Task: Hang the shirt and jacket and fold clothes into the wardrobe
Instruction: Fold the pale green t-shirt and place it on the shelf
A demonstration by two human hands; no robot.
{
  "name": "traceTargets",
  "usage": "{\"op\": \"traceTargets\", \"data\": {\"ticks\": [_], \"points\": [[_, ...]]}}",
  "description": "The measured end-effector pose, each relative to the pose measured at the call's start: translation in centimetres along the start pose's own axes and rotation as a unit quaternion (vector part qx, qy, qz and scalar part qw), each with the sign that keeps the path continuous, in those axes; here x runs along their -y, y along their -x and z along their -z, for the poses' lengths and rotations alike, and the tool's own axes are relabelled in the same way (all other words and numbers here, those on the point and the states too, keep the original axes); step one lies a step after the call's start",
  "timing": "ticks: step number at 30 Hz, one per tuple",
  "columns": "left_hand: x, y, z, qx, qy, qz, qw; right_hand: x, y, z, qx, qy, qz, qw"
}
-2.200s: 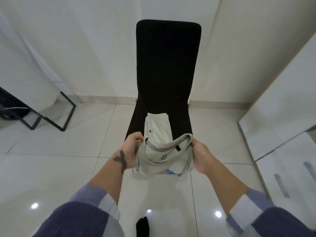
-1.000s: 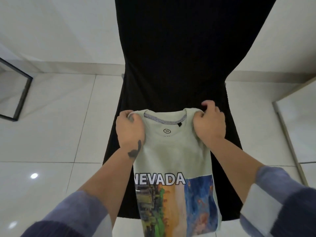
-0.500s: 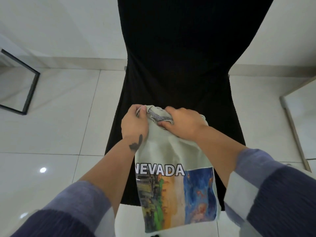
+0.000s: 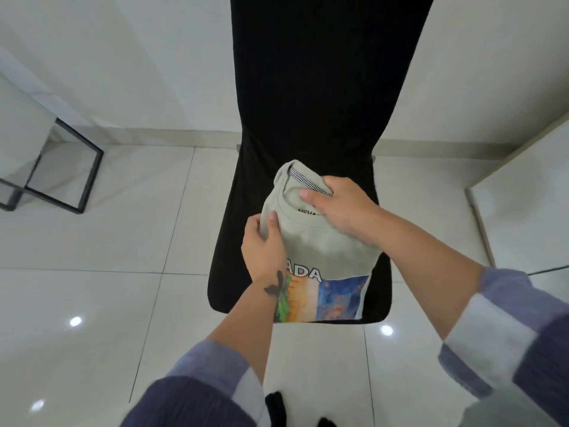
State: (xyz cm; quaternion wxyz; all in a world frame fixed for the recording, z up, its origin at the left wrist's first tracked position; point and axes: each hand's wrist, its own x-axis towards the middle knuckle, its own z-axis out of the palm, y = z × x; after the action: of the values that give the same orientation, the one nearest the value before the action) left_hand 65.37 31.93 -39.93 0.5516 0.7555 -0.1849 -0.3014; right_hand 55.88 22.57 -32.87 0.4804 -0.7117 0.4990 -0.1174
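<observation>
At far left a black metal frame (image 4: 66, 177) stands on the glossy white tiled floor (image 4: 101, 241), close to the white wall (image 4: 154, 63), with ceiling lights mirrored as bright spots in the tiles. Toward the middle, the left hand (image 4: 263, 246), a dark tattoo on its wrist, grips the left edge of a pale green T-shirt (image 4: 320, 241), thumb on top of the cloth and the fingers curled beneath it. The shirt lies partly folded on the seat of a black chair (image 4: 311, 87) whose tall back rises to the top of the view; the shirt's neck end points toward the chair back and its lower end reaches the seat's front edge. Its printed front faces up, showing the letters "ADA" above a colourful picture panel of green, orange and blue, while the rest of the word is hidden by the left wrist. The right hand (image 4: 338, 204) clutches the bunched collar, where a checked neck tape shows, its thumb pressed across the fabric. Both forearms are bare, with blue-and-white sleeves (image 4: 505, 340) pushed back. At far right stands a white cabinet (image 4: 523, 186), its edge near the chair but apart from it.
</observation>
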Motion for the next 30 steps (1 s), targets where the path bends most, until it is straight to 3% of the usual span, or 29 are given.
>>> {"op": "traceTargets", "data": {"ticks": [4,7,10,12,15,18,22,30], "points": [[-5.4,2.9,0.9,-0.019,0.01,-0.044,0.999,5.1,5.7,3.6,-0.056,-0.051,0.016,0.997],[-8.0,5.8,1.4,-0.088,0.029,-0.058,0.994,9.5,9.9,7.0,-0.109,-0.094,0.032,0.989],[-10.6,8.9,1.1,-0.141,0.051,0.019,0.989,13.9,13.6,11.2,-0.17,-0.132,0.067,0.974],[-12.6,10.9,0.7,-0.115,0.08,0.125,0.982,16.3,16.2,14.1,-0.208,-0.155,0.087,0.962],[-15.6,13.9,-0.1,0.027,0.193,0.166,0.967,18.2,20.5,18.3,-0.266,-0.152,0.105,0.946],[-18.7,16.7,-0.8,0.029,0.232,0.131,0.963,18.4,25.6,21.7,-0.321,-0.146,0.111,0.929],[-21.9,21.3,-2.3,0.01,0.179,0.039,0.983,15.9,33.1,25.6,-0.41,-0.144,0.105,0.895],[-23.2,35.7,-7.7,0.128,0.048,-0.099,0.986,4.1,50.5,30.0,-0.589,-0.16,0.003,0.792]]}}
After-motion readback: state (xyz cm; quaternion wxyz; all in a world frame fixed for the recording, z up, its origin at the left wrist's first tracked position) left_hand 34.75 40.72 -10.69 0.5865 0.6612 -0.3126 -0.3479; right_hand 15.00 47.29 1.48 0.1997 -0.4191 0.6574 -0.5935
